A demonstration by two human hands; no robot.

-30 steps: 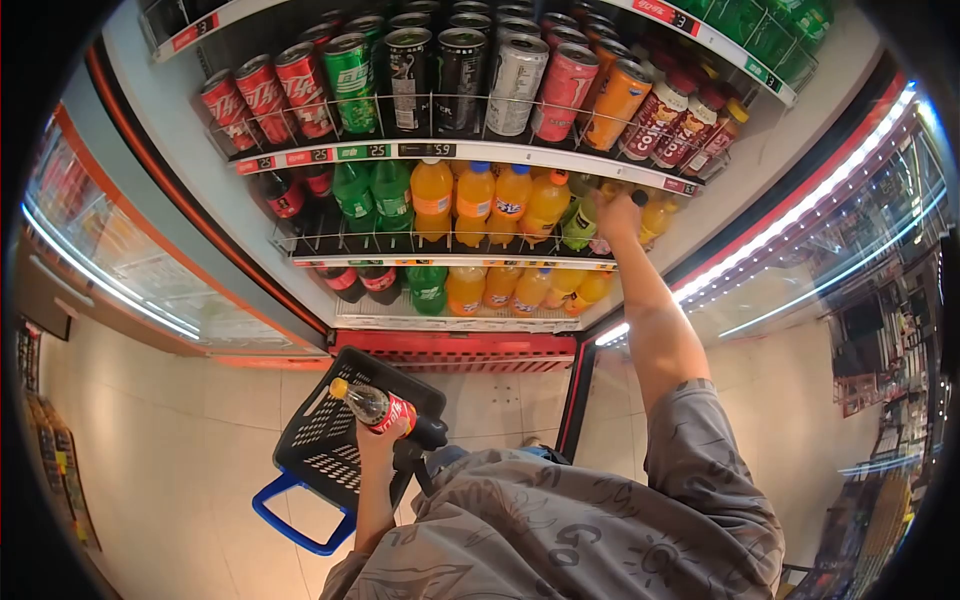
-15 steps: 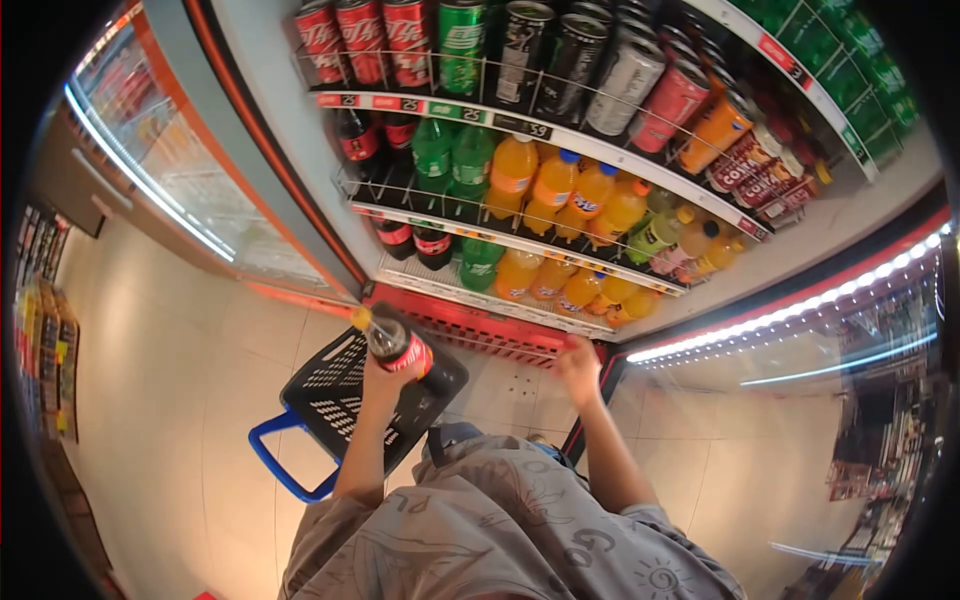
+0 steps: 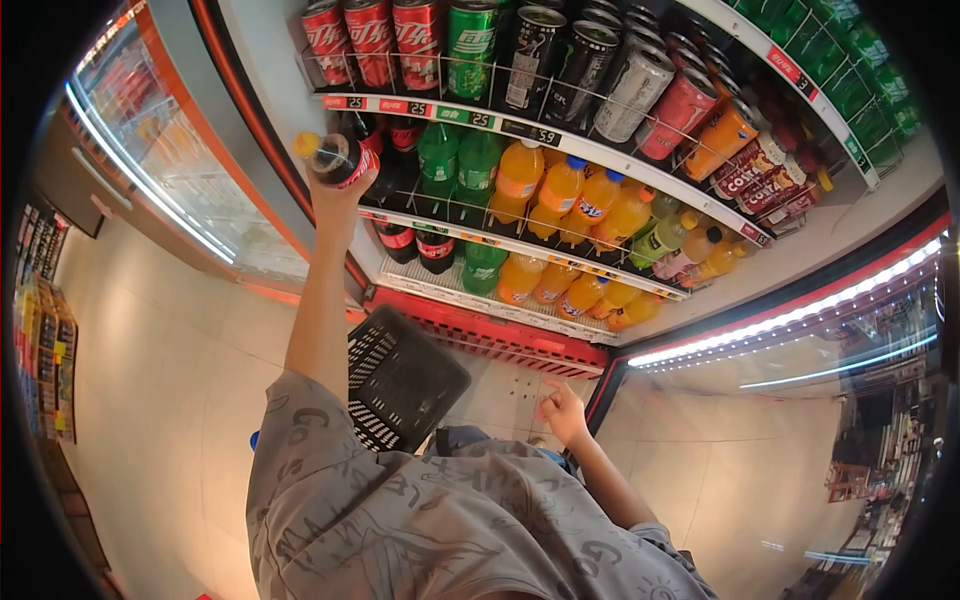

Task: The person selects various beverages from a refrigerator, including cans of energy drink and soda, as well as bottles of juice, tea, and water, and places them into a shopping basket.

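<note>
Left hand (image 3: 335, 195) raised to the open glass-door drinks fridge (image 3: 560, 150), dark plastic cola bottle with yellow cap (image 3: 335, 158) in its grip.
Bottle lies at the fridge's middle shelf, left end, beside the red-label colas. Right hand (image 3: 562, 408) hangs loose (fingers half-curled, holding nothing) below the fridge, near the black plastic basket (image 3: 405, 380).

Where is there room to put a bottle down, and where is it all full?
The black basket looks bare inside, so there is room there. The tiled floor left of it, below the fridge door, is bare too. The fridge shelves are packed tight with cans and orange bottles. The left hand holds a cola bottle at the shelf's left end. The right hand hangs free.
</note>
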